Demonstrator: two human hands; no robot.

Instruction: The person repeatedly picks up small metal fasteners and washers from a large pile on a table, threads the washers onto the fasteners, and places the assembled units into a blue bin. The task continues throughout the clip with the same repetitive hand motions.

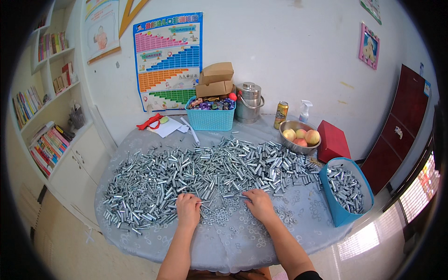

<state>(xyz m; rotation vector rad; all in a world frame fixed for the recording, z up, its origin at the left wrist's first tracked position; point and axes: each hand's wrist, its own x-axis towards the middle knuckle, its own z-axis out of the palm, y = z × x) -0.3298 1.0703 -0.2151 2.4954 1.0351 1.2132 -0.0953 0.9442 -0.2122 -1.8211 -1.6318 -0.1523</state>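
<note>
A wide heap of silvery metal sleeves and bolts (219, 163) covers the middle of the table. At its near edge, my left hand (188, 211) is closed, with a thin metal bolt (204, 201) sticking out to the right of its fingers. My right hand (259, 205) is also closed, its thumb and fingers pinching a small metal piece (243, 196) whose exact kind is hard to see. Between and below the hands lie many loose nuts and washers (219, 216). Both hands stay apart from each other.
To the right stands a blue bin (333, 203) holding metal sleeves. Behind the heap are a turquoise basket (210, 120), a steel canister (248, 101), a drink can (281, 115), a spray bottle (305, 111), a bowl of fruit (298, 148) and a red box (333, 142). A grey cloth (219, 254) covers the table.
</note>
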